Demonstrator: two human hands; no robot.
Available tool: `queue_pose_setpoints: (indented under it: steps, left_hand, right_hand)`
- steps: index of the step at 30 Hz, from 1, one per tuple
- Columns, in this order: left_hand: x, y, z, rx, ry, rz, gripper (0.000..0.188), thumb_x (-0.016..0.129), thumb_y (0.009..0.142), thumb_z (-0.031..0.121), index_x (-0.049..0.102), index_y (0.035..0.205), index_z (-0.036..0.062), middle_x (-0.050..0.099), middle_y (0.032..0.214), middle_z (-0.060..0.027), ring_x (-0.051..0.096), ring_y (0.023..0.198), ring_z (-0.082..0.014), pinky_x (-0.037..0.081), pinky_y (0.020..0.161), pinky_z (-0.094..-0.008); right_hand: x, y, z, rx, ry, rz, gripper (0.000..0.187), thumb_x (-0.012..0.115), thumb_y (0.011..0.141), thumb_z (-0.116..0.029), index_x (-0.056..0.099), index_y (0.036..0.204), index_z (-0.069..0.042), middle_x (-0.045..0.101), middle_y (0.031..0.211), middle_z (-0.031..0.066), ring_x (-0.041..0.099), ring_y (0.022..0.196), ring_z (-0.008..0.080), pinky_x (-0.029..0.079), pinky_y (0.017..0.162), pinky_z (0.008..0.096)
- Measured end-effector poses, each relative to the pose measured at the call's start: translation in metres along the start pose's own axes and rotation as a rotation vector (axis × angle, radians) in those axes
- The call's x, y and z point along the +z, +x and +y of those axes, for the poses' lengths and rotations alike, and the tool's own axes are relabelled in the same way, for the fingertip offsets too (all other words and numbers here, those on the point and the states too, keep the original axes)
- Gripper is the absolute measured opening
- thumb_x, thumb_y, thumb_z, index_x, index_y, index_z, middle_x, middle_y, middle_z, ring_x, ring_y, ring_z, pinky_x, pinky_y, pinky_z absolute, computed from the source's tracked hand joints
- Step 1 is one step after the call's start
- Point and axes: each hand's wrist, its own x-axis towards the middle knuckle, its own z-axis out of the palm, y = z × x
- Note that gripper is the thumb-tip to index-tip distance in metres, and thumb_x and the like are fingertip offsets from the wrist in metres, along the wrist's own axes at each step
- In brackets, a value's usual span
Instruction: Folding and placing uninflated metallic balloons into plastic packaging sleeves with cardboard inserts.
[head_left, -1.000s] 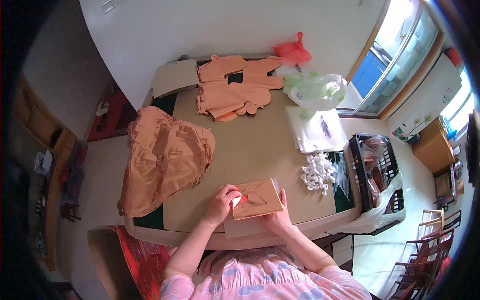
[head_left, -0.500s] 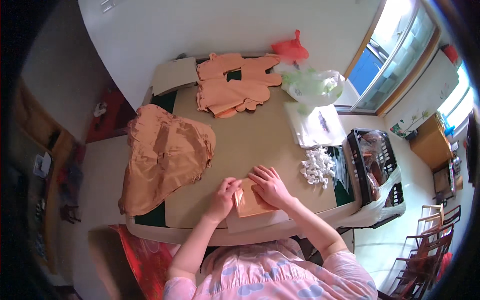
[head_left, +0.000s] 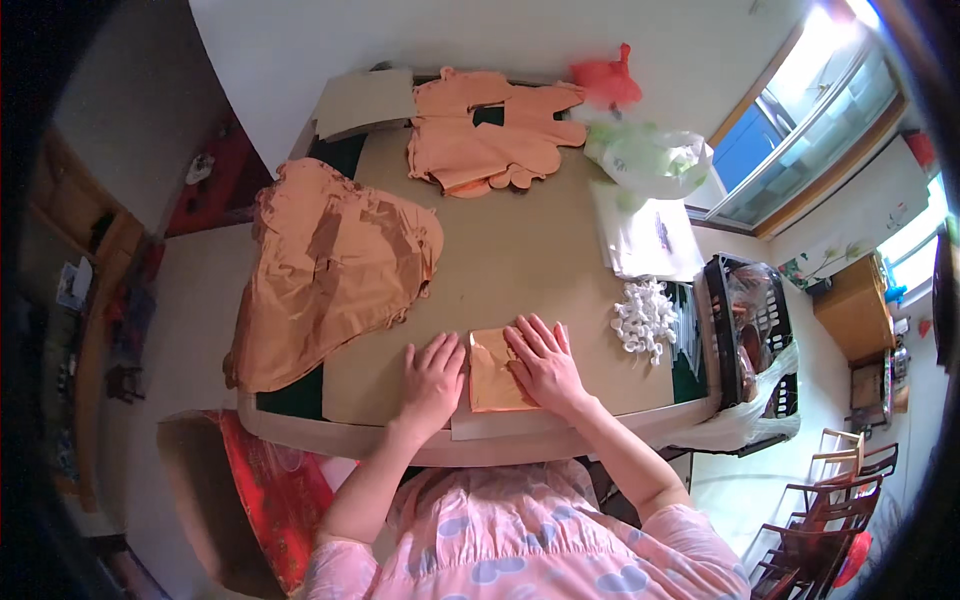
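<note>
A copper-coloured foil sheet folded into a flat rectangle (head_left: 492, 388) lies near the front edge of the table. Across its right part rests my right hand (head_left: 546, 370), flat, with fingers outstretched. My left hand (head_left: 434, 385) lies palm down on the board just left of the folded foil, its fingers slightly apart and nothing in them. Under the foil's near side, a white sheet (head_left: 490, 428) sticks out toward me. Farther left spreads a large flat copper foil piece (head_left: 335, 265), creased and shiny, resembling an uninflated foil balloon.
More copper foil shapes (head_left: 490, 150) lie at the back beside a grey-beige board (head_left: 365, 100). On the right are a pile of small white pieces (head_left: 643, 318), clear plastic sleeves (head_left: 650, 240), a plastic bag (head_left: 650, 160) and a black crate (head_left: 717, 320). A red bag (head_left: 608, 82) sits behind.
My left hand has let go of the foil's left edge and flattened onto the board beside it. My right hand stays on the foil, fingers more spread. The view has shifted slightly.
</note>
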Motion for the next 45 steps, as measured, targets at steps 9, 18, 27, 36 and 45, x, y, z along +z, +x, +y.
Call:
queue_pose_setpoints:
  steps: [9,18,27,36,45]
  left_hand:
    - [-0.220,0.055,0.144,0.809,-0.311,0.619,0.030,0.072,0.080,0.029,0.066,0.103,0.0107,0.064,0.082,-0.0043,0.061,0.070,-0.0223,0.050,0.068,-0.0382]
    - [-0.239,0.054,0.165,0.549,-0.399,0.583,0.039,0.054,0.088,0.010,0.055,0.127,0.0102,0.063,0.092,-0.0096,0.060,0.080,-0.0185,0.050,0.070,-0.0301]
    - [-0.275,0.033,0.167,0.322,-0.750,0.307,0.025,0.055,0.089,0.002,0.055,0.114,0.0019,0.061,0.090,-0.0101,0.057,0.073,-0.0171,0.049,0.059,-0.0273]
    - [-0.274,0.015,0.127,0.625,-0.688,0.243,0.031,0.060,0.082,-0.002,0.055,0.113,-0.0067,0.061,0.095,-0.0124,0.060,0.071,-0.0235,0.052,0.062,-0.0311]
    - [-0.184,-0.156,-0.003,0.529,-0.629,0.237,0.021,0.064,0.083,0.005,0.059,0.102,-0.0025,0.062,0.094,-0.0123,0.060,0.076,-0.0259,0.050,0.063,-0.0353]
  right_hand:
    - [-0.001,-0.001,0.002,0.018,-0.018,-0.026,0.055,0.056,0.093,-0.031,0.043,0.143,-0.013,0.041,0.147,0.0133,0.033,0.139,0.0323,0.021,0.114,0.0562]
    - [0.005,-0.003,0.005,0.037,0.025,0.002,0.052,0.057,0.093,-0.030,0.046,0.141,-0.012,0.044,0.145,0.0118,0.036,0.137,0.0315,0.021,0.114,0.0554]
    - [-0.002,-0.008,0.015,0.067,-0.010,-0.002,0.053,0.056,0.093,-0.033,0.046,0.141,-0.013,0.042,0.146,0.0133,0.034,0.139,0.0318,0.023,0.114,0.0548]
    - [0.005,-0.001,0.001,0.010,0.023,0.002,0.055,0.055,0.094,-0.033,0.042,0.144,-0.014,0.039,0.149,0.0131,0.032,0.140,0.0319,0.022,0.113,0.0563]
    - [0.001,-0.007,0.004,0.035,0.015,0.000,0.056,0.056,0.093,-0.033,0.042,0.144,-0.015,0.040,0.148,0.0116,0.034,0.139,0.0307,0.022,0.114,0.0562]
